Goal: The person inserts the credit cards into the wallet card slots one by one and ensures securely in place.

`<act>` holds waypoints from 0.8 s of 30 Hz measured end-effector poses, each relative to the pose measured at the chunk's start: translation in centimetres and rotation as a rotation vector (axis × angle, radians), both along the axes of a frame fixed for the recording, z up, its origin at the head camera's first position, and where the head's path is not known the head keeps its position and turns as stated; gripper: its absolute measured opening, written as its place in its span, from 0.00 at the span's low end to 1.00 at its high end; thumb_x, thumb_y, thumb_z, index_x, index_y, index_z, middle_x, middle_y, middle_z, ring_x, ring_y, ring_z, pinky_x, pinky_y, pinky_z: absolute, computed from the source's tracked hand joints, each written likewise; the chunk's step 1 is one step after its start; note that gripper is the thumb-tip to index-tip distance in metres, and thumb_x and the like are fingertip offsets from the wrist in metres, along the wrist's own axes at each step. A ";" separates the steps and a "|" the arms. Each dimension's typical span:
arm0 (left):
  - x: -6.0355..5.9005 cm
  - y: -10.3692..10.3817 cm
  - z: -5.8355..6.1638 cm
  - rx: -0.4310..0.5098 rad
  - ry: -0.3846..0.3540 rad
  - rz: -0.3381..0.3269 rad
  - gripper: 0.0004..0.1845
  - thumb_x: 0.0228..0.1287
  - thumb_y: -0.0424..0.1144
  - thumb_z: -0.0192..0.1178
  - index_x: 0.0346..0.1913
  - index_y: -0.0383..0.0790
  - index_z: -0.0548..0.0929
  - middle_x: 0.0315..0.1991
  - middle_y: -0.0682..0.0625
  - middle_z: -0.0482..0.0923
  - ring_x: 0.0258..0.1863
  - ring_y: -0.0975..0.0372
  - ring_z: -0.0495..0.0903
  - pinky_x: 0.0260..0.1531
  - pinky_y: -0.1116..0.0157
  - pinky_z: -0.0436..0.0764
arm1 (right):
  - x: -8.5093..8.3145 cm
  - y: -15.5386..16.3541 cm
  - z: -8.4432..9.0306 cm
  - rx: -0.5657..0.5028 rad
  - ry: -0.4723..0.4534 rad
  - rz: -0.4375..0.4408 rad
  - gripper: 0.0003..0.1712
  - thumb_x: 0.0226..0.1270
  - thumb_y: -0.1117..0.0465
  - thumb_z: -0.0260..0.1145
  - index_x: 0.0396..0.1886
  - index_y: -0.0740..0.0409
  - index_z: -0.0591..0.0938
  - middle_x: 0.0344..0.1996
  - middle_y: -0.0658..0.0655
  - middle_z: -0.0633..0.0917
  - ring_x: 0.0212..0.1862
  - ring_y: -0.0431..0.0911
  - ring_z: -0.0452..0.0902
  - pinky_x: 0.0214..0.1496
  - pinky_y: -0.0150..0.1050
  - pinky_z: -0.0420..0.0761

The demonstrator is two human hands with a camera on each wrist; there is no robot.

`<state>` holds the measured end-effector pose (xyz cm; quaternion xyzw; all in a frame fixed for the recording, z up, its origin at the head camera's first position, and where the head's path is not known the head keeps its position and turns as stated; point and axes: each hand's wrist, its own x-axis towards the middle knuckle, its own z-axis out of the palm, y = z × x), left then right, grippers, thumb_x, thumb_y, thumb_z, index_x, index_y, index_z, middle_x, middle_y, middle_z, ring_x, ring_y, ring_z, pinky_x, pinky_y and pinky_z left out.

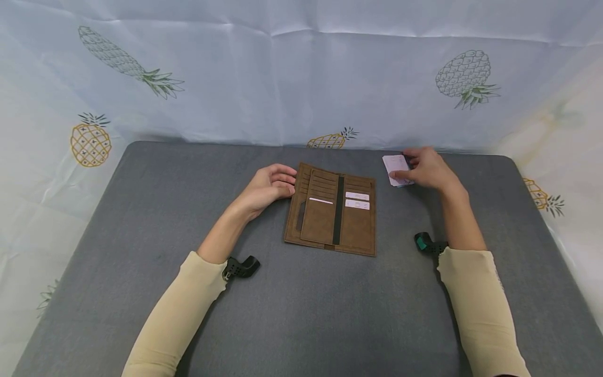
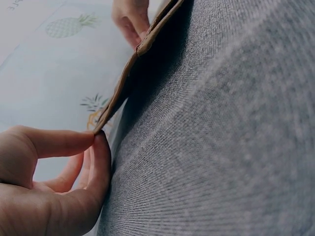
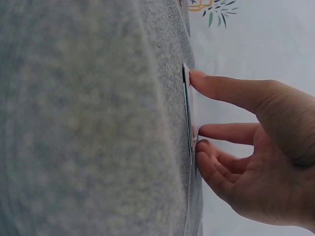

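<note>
A brown long wallet (image 1: 317,217) lies unfolded on the grey table, with a dark band down its middle. Two pale cards (image 1: 357,204) show in its right-hand slots and one thin card edge (image 1: 321,200) in a left slot. My left hand (image 1: 269,189) pinches the wallet's left edge between thumb and fingertip; in the left wrist view that edge (image 2: 114,101) is raised off the cloth. At the far right, my right hand (image 1: 430,168) holds a small stack of pinkish cards (image 1: 393,164), thumb on one side and fingertips on another. How many cards it grips is hidden.
The grey table (image 1: 330,314) has rounded far corners. A white curtain (image 1: 292,78) with pineapple prints hangs right behind its far edge. Black wrist-camera mounts (image 1: 242,267) stick out from both beige sleeves (image 1: 476,298).
</note>
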<state>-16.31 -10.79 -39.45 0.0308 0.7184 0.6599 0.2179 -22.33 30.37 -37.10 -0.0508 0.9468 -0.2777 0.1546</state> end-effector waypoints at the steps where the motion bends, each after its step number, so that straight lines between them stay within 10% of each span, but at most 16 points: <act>1: 0.0 0.0 0.0 -0.001 0.002 -0.001 0.25 0.74 0.21 0.60 0.72 0.32 0.73 0.57 0.43 0.77 0.49 0.61 0.83 0.48 0.71 0.86 | 0.0 -0.1 0.0 0.019 0.000 0.011 0.46 0.73 0.55 0.74 0.80 0.75 0.67 0.74 0.82 0.72 0.73 0.75 0.72 0.70 0.69 0.77; 24: 0.0 0.1 -0.1 -0.012 0.009 0.005 0.26 0.74 0.21 0.61 0.72 0.32 0.74 0.57 0.42 0.78 0.49 0.62 0.83 0.48 0.71 0.85 | 0.5 0.4 0.3 0.059 0.002 -0.112 0.47 0.70 0.46 0.78 0.71 0.75 0.68 0.59 0.72 0.75 0.54 0.63 0.74 0.54 0.56 0.77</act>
